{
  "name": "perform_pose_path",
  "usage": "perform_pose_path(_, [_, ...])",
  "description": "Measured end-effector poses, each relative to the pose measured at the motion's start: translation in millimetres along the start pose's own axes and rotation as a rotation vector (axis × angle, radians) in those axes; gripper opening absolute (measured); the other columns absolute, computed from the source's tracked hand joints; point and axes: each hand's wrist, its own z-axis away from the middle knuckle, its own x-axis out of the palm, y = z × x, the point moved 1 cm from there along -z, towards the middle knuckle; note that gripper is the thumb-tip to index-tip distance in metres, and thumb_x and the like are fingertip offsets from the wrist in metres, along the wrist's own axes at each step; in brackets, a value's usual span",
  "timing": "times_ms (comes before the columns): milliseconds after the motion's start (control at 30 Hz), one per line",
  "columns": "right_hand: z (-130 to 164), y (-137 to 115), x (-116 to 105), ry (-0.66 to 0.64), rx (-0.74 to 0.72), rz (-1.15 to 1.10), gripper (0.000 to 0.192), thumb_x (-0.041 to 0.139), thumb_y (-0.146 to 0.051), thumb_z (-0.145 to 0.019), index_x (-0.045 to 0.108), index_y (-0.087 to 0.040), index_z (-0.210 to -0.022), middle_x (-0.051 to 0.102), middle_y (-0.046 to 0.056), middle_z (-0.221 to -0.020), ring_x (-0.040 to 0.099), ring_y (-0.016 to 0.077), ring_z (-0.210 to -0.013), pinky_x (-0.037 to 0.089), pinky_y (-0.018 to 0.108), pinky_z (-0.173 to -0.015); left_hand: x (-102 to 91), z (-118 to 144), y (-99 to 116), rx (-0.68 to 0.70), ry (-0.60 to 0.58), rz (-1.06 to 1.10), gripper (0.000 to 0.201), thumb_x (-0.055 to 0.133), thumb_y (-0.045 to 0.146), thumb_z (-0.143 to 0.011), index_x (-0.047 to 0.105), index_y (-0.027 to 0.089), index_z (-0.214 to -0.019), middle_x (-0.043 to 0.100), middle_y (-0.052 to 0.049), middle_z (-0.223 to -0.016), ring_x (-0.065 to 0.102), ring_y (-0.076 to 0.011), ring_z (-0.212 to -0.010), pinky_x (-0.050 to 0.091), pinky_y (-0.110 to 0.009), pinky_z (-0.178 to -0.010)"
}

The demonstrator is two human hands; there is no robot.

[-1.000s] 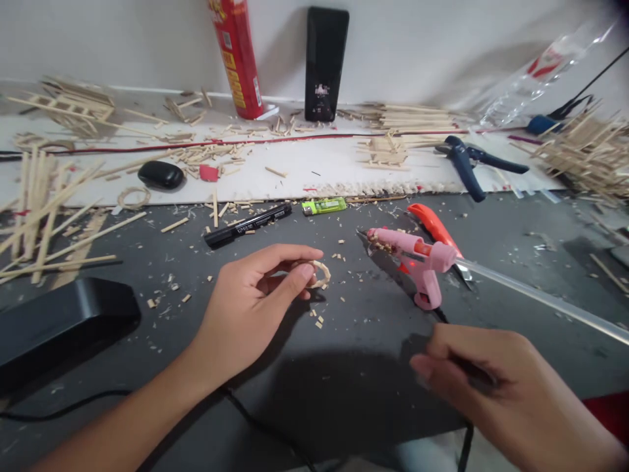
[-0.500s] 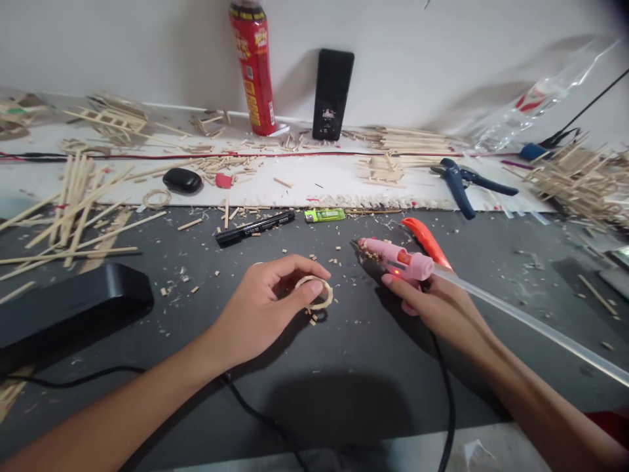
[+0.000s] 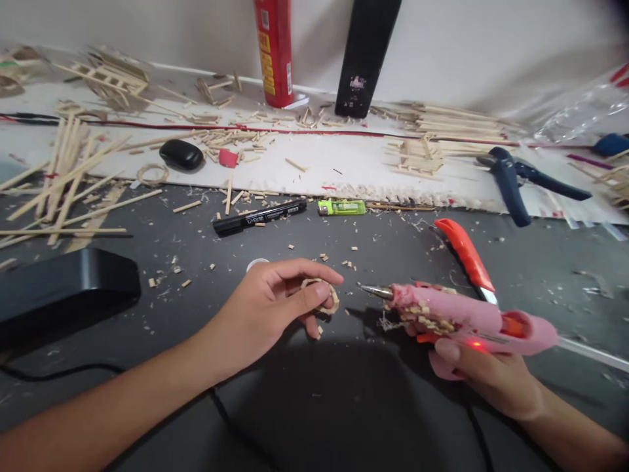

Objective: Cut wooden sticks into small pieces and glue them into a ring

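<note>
Between the thumb and fingers of my left hand [image 3: 275,308] is a small ring of pale wood pieces [image 3: 334,303], partly hidden by the thumb and held just above the dark table. My right hand [image 3: 496,377] grips a pink hot glue gun [image 3: 466,314], its metal nozzle pointing left toward the ring with a gap between them. A red light glows on the gun's side, and wood crumbs and glue strings cling to its front. A clear glue stick [image 3: 590,354] sticks out of its back. Behind the gun lies a tool with an orange-red handle [image 3: 464,255].
A black marker [image 3: 260,217] and a green lighter [image 3: 341,208] lie beyond my hands. Blue-handled cutters [image 3: 514,187] rest at right. Thin wooden sticks [image 3: 69,177] pile up at left near a black box-shaped object [image 3: 69,295]. A red bottle [image 3: 275,59] and a black phone [image 3: 366,59] stand behind.
The glue gun has come closer to me and turned side-on, its nozzle now nearer the ring's height. My left hand still holds the ring, slightly tilted. The camera view has shifted.
</note>
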Motion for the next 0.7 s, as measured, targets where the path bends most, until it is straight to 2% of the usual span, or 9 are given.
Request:
perform_pose_path(100, [5, 1, -2, 0.044, 0.02, 0.039, 0.025, 0.075, -0.05, -0.088, 0.076, -0.026, -0.082, 0.074, 0.007, -0.087, 0.07, 0.0256, -0.075, 0.063, 0.037, -0.067, -1.6, -1, 0, -0.001, -0.002, 0.052, 0.006, 0.08, 0.024, -0.092, 0.083, 0.02, -0.095, 0.072, -0.002, -0.077, 0.067, -0.0102, -0.065, 0.059, -0.016, -0.052])
perform_pose_path(167, [7, 0, -1, 0.022, -0.023, 0.074, 0.024, 0.073, -0.049, -0.09, 0.076, -0.027, -0.081, 0.073, 0.006, -0.084, 0.071, 0.0267, -0.078, 0.063, 0.038, -0.072, -2.1, -2, -2, -0.001, -0.004, 0.066, 0.005, 0.079, 0.022, -0.094, 0.084, 0.021, -0.095, 0.072, -0.001, -0.076, 0.065, -0.0079, -0.06, 0.058, -0.015, -0.053])
perform_pose_path(267, [3, -5, 0, -0.076, -0.117, 0.102, 0.022, 0.067, -0.047, -0.094, 0.078, -0.03, -0.088, 0.071, 0.005, -0.079, 0.068, 0.0255, -0.075, 0.059, 0.035, -0.069, -2.5, -3, -5, -0.003, -0.002, 0.039, 0.006, 0.078, 0.022, -0.094, 0.084, 0.022, -0.096, 0.072, 0.001, -0.075, 0.063, -0.0064, -0.056, 0.058, -0.015, -0.055])
perform_pose_path(367, [-4, -15, 1, -0.147, -0.139, 0.119, 0.024, 0.064, -0.048, -0.096, 0.079, -0.031, -0.102, 0.07, 0.005, -0.084, 0.064, 0.0244, -0.071, 0.055, 0.035, -0.066, -3.0, -3, -6, 0.001, 0.001, -0.001, 0.007, 0.078, 0.025, -0.094, 0.083, 0.021, -0.097, 0.07, 0.001, -0.072, 0.06, -0.0067, -0.055, 0.053, -0.015, -0.05])
perform_pose_path(467, [-7, -22, 3, -0.204, -0.176, 0.133, 0.025, 0.06, -0.049, -0.099, 0.076, -0.03, -0.096, 0.065, 0.004, -0.08, 0.059, 0.0224, -0.066, 0.049, 0.034, -0.061, -2.6, -2, -5, 0.009, -0.017, -0.043, 0.011, 0.078, 0.028, -0.095, 0.081, 0.019, -0.101, 0.069, 0.0, -0.072, 0.058, -0.006, -0.053, 0.05, -0.015, -0.049])
perform_pose_path(567, [-4, -23, 5, -0.142, -0.148, 0.123, 0.032, 0.056, -0.056, -0.1, 0.075, -0.031, -0.091, 0.064, 0.007, -0.078, 0.065, 0.0279, -0.076, 0.05, 0.036, -0.062, -1.0, -1, -3, 0.007, -0.039, -0.074, 0.017, 0.08, 0.032, -0.092, 0.079, 0.017, -0.102, 0.068, 0.0, -0.071, 0.057, -0.0078, -0.055, 0.05, -0.017, -0.05])
perform_pose_path(633, [0, -19, 8, -0.085, -0.136, 0.133, 0.033, 0.056, -0.056, -0.099, 0.079, -0.034, -0.101, 0.069, 0.01, -0.087, 0.069, 0.033, -0.088, 0.052, 0.039, -0.066, 0.4, 0, -2, 0.006, -0.052, -0.084, 0.021, 0.081, 0.034, -0.091, 0.078, 0.017, -0.103, 0.066, 0.0, -0.069, 0.056, -0.0083, -0.056, 0.049, -0.018, -0.05])
perform_pose_path(700, [6, -11, 11, -0.033, -0.164, 0.154, 0.032, 0.055, -0.052, -0.1, 0.08, -0.039, -0.114, 0.073, 0.01, -0.096, 0.071, 0.0348, -0.091, 0.055, 0.042, -0.069, 1.5, 1, -2, 0.005, -0.065, -0.073, 0.022, 0.08, 0.035, -0.091, 0.078, 0.017, -0.103, 0.064, 0.001, -0.067, 0.054, -0.0081, -0.056, 0.047, -0.018, -0.052])
